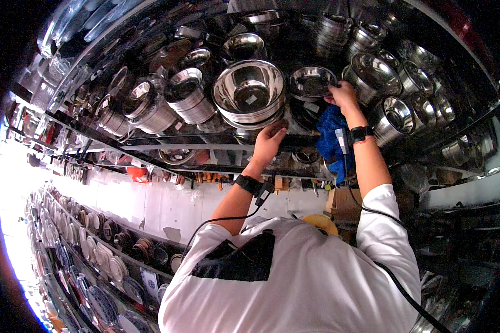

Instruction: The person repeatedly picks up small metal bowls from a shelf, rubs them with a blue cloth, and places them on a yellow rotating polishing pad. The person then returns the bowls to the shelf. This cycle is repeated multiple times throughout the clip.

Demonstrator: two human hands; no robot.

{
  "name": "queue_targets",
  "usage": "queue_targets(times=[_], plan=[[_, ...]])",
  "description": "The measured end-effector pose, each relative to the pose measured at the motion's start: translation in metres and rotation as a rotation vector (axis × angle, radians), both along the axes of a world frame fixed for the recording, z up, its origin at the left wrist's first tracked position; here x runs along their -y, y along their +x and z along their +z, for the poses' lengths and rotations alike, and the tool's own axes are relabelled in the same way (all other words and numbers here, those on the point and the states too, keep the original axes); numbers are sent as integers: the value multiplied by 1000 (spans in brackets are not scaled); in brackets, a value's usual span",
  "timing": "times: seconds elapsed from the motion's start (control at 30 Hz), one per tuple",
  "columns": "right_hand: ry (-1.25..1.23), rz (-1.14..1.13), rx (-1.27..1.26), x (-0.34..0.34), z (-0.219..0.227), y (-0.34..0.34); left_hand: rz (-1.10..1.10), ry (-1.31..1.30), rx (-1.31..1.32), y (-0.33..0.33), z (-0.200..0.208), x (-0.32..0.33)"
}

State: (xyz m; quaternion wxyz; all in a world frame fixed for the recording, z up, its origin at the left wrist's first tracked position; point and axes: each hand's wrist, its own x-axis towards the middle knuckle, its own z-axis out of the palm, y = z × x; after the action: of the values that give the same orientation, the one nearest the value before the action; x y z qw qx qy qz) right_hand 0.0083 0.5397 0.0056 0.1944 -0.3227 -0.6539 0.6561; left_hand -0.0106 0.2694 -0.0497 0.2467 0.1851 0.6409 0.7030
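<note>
My right hand [343, 96] pinches the right rim of a shallow round steel bowl [312, 81] on the shelf. Below that hand, a bunched blue cloth [331, 136] hangs beside my forearm; what it hangs from is hidden. My left hand [270, 142] is closed at the lower front edge of a stack of large steel bowls [249, 91], its fingertips partly hidden against the base. A small pale label sticks to the inside of the top bowl. A dark round pan or bowl [305, 114] sits under the shallow one.
Stacked steel bowls [189, 94] line the shelf to the left, and more steel bowls [375, 75] crowd the right. The metal shelf edge [194, 145] runs before me. Plates [108, 261] fill a rack at lower left. A cardboard box [344, 202] stands below. Black cables trail from both wrists.
</note>
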Motion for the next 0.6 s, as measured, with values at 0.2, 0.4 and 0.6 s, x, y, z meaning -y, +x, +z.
queue_targets(times=[0.2,0.4,0.6], plan=[[90,9,60,1,-5,-12,-5,41,55,2,6,1],[115,123,147,7,5,-1,-11,60,26,1,4,1],[183,207,35,23,32,37,-36,61,32,-3,-5,2]])
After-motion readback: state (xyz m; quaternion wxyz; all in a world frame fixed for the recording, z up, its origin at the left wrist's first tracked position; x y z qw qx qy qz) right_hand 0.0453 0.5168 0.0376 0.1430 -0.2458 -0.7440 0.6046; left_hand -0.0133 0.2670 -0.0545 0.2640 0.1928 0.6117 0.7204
